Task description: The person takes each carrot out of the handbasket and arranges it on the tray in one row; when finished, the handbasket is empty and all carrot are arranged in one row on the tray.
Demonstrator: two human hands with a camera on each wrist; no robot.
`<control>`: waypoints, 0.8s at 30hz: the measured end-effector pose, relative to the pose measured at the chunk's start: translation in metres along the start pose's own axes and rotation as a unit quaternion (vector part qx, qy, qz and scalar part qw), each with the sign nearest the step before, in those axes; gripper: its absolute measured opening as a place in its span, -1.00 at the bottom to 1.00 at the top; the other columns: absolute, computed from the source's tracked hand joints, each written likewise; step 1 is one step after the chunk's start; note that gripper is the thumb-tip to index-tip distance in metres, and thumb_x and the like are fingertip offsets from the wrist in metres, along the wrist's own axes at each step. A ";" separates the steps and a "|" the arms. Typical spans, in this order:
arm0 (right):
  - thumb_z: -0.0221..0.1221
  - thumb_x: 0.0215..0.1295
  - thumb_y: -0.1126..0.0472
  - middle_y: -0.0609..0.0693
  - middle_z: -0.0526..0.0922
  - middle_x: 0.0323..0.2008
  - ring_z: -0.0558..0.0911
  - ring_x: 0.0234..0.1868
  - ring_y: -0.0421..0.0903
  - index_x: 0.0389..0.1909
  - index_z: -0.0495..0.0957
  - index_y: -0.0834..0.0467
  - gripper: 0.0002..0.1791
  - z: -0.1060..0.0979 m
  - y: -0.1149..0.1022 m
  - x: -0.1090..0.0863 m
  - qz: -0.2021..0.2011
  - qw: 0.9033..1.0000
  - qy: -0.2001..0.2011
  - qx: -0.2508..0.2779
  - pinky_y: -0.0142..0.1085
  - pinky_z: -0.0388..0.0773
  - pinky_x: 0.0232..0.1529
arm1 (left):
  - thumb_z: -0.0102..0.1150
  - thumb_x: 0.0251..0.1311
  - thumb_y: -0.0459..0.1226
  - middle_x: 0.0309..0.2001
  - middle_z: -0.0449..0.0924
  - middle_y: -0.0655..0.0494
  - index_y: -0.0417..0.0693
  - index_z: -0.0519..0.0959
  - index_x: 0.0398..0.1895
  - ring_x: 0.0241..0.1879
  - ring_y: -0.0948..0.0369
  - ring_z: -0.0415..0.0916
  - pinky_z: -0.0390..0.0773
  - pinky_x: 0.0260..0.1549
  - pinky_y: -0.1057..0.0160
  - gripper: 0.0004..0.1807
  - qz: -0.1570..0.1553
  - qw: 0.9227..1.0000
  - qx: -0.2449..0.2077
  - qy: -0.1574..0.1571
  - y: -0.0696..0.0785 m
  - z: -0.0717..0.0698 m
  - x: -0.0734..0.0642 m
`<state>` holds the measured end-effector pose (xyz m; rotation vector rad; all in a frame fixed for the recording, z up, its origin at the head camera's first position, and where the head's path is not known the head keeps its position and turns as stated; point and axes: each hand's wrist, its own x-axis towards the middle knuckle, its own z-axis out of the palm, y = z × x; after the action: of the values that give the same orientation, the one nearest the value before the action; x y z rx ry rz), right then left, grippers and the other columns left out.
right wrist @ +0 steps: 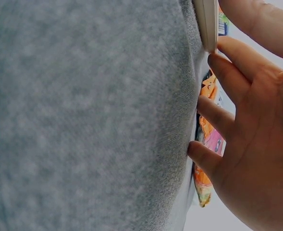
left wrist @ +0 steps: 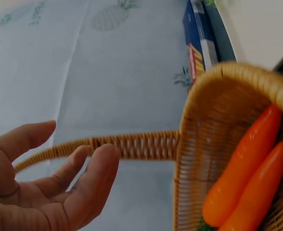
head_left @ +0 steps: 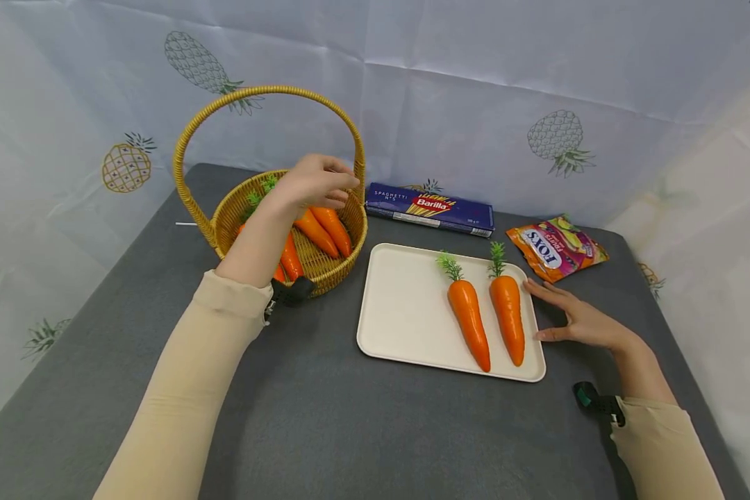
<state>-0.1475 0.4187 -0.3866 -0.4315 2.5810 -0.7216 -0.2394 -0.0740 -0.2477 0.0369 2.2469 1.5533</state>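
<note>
My left hand (head_left: 315, 182) hovers over the wicker basket (head_left: 348, 267), near the right side of its tall handle. In the left wrist view its fingers are loosely bent with nothing between them. Several orange carrots (head_left: 315, 232) with green tops lie inside the basket, partly hidden by my forearm. On the cream tray (head_left: 406, 305) lie two more carrots, a left carrot (head_left: 469, 323) and a right carrot (head_left: 508, 316), tops pointing away from me. My right hand (head_left: 578, 316) rests at the tray's right edge, fingers spread and fingertips right at the rim.
Behind the tray lies a blue spaghetti box (head_left: 430, 210), close to the basket's right side. An orange and purple candy bag (head_left: 556, 248) sits beyond my right hand. A pineapple-print cloth (head_left: 450, 104) hangs along the back of the dark grey table (head_left: 375, 430).
</note>
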 end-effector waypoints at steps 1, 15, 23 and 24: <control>0.37 0.11 -0.01 0.29 -0.04 0.57 -0.12 0.51 0.51 0.57 0.03 0.02 0.04 0.000 0.000 0.000 0.000 1.000 0.000 0.001 0.64 -0.14 0.21 | 0.03 0.43 -0.22 0.45 0.22 -0.11 -0.19 0.27 0.42 0.35 -0.07 0.38 0.52 0.32 0.12 -0.45 -0.005 1.000 -0.006 0.004 -0.001 -0.004 0.002; 0.37 0.11 0.00 0.30 -0.03 0.56 -0.13 0.51 0.52 0.56 0.04 0.05 0.04 0.001 0.000 0.000 -0.002 1.000 0.001 0.002 0.65 -0.14 0.21 | 0.02 0.42 -0.14 0.53 0.14 -0.08 -0.10 0.08 0.54 0.42 -0.03 0.32 0.47 0.37 0.16 -0.30 -0.086 0.992 -0.052 0.075 -0.028 -0.036 0.032; 0.37 0.12 0.01 0.31 -0.03 0.56 -0.13 0.51 0.52 0.57 0.03 0.05 0.04 0.001 0.001 0.000 -0.005 1.000 -0.001 0.007 0.64 -0.14 0.21 | 0.03 0.40 -0.16 0.54 0.08 -0.13 -0.09 0.00 0.56 0.45 -0.09 0.27 0.45 0.38 0.16 -0.25 -0.118 0.986 -0.078 0.090 -0.036 -0.035 0.048; 0.37 0.12 0.02 0.31 -0.03 0.56 -0.13 0.51 0.52 0.56 0.03 0.06 0.04 0.001 0.001 0.000 -0.006 1.000 0.000 0.007 0.64 -0.14 0.21 | 0.02 0.41 -0.16 0.54 0.07 -0.14 -0.09 -0.02 0.57 0.45 -0.09 0.26 0.46 0.38 0.16 -0.25 -0.119 0.985 -0.080 0.091 -0.037 -0.034 0.049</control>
<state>-0.1476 0.4194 -0.3878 -0.4422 2.5735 -0.7429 -0.2883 -0.1062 -0.2861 -0.4204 2.1563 1.6543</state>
